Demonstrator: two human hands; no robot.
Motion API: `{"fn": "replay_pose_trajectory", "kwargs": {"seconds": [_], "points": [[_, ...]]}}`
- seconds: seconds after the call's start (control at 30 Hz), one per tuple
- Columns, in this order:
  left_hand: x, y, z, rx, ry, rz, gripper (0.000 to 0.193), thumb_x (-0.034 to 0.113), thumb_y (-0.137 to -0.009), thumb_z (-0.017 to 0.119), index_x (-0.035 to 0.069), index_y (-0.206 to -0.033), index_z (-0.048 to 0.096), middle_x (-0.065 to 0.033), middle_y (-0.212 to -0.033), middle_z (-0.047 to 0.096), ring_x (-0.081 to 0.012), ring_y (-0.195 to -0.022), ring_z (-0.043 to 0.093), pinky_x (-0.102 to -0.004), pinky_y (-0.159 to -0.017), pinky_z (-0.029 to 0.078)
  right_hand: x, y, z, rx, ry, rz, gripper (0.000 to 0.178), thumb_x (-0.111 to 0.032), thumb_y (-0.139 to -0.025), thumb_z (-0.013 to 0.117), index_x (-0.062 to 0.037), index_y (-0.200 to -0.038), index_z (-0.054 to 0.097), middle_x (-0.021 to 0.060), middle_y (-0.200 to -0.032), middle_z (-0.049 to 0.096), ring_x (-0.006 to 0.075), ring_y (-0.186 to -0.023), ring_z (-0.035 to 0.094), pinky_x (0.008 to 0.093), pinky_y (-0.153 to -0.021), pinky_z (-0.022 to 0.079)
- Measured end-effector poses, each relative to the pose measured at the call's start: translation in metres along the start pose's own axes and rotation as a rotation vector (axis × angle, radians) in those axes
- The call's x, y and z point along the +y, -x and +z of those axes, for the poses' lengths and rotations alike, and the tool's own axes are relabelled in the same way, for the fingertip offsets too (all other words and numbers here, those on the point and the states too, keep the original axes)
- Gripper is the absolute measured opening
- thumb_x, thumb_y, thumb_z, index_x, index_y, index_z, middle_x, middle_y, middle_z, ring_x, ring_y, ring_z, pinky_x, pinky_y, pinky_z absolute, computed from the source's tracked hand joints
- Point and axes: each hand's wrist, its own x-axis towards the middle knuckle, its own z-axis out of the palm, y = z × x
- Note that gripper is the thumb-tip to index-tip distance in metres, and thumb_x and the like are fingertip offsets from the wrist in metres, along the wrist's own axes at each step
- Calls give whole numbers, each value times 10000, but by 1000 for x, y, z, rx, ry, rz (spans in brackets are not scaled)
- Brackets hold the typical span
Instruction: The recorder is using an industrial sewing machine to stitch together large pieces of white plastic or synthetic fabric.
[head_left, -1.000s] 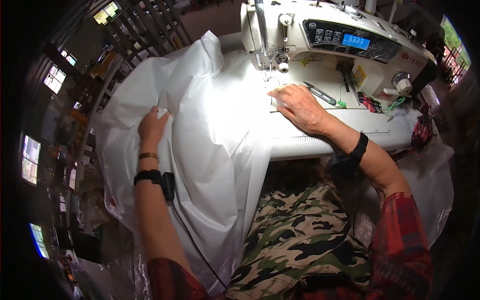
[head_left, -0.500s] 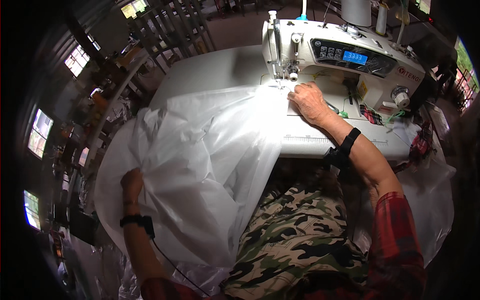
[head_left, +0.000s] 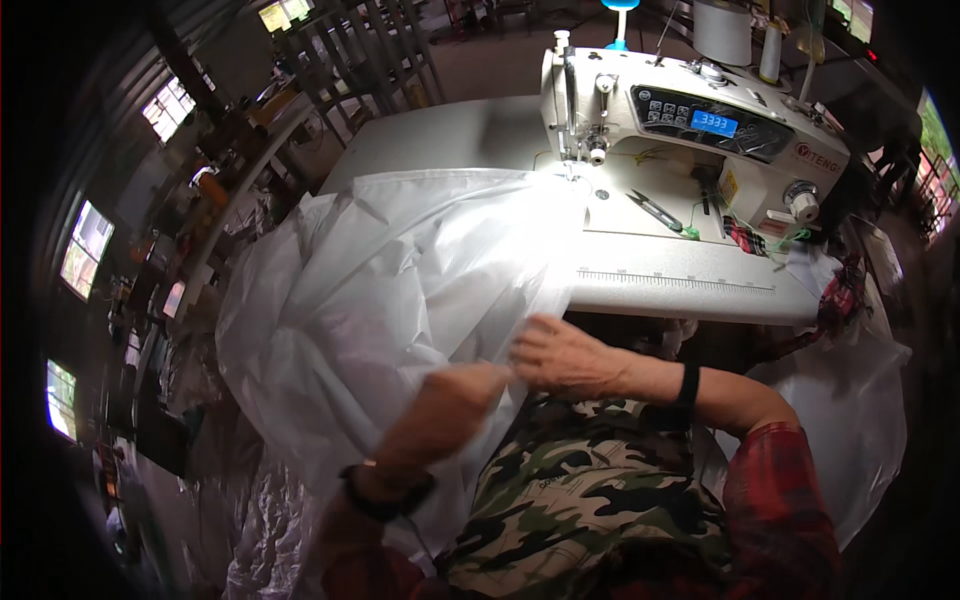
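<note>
A large white translucent sheet [head_left: 350, 300] lies crumpled over the left of the sewing table and hangs down its near side. Its far right corner sits under the presser foot [head_left: 570, 178] of a white sewing machine [head_left: 700, 110], in bright lamplight. By the sheet's near right edge, my right hand [head_left: 565, 358] has its fingers curled closed on the material. My left hand [head_left: 445, 415] comes up against it from the left, over the sheet. Motion smears its fingers, so its grip is unclear.
Thread snips [head_left: 655, 210] lie on the machine bed right of the needle. Thread cones [head_left: 722, 32] stand behind the machine. Red plaid cloth [head_left: 842, 290] hangs at the table's right end, above more translucent sheeting [head_left: 830, 410]. My lap in camouflage cloth [head_left: 600, 480] is below the table edge.
My right hand has left the needle area and come down toward me to the sheet's near edge. My left hand has moved right from the sheet's left side to meet it.
</note>
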Motion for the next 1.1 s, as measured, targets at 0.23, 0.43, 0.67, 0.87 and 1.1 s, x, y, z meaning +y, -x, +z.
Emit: {"fn": "replay_pose_trajectory", "kwargs": {"seconds": [0.23,0.43,0.67,0.87,1.1], "points": [[-31,41,103,180,-11,-443,107,85,-900,570,33,-994,581,-182,-915,619,-394,-864,615,-462,-758,486,-21,6,26,-106,-103,-150,93,-194,-759,622,-122,-813,643,10,-853,581,196,-938,537,396,-976,361],[-122,127,99,213,65,-569,366,121,-890,604,4,-1234,563,-201,-1254,560,-378,-1198,504,-428,-1053,392,-16,-9,-95,369,-368,6,184,-151,-733,685,-95,-906,650,14,-962,668,187,-852,603,345,-753,455],[-142,133,-15,191,-618,-634,399,192,-948,583,-25,-1281,552,-175,-1261,619,-281,-1145,583,-361,-1035,423,-41,38,-67,-236,-297,68,105,-180,-844,631,-118,-929,630,8,-767,565,160,-738,568,316,-672,432],[-36,26,60,76,616,-458,241,130,-884,679,-48,-1048,678,-135,-917,721,-184,-842,670,-311,-776,516,-42,38,-52,-196,-410,171,251,-136,-700,699,-113,-938,624,18,-785,557,197,-782,583,334,-685,445],[-121,33,182,245,462,-712,439,279,-924,631,-6,-1256,599,-186,-1259,633,-355,-1156,596,-387,-987,456,-42,34,-52,-54,-434,135,254,-102,-663,697,-112,-909,633,15,-735,527,195,-732,569,336,-640,436]]}}
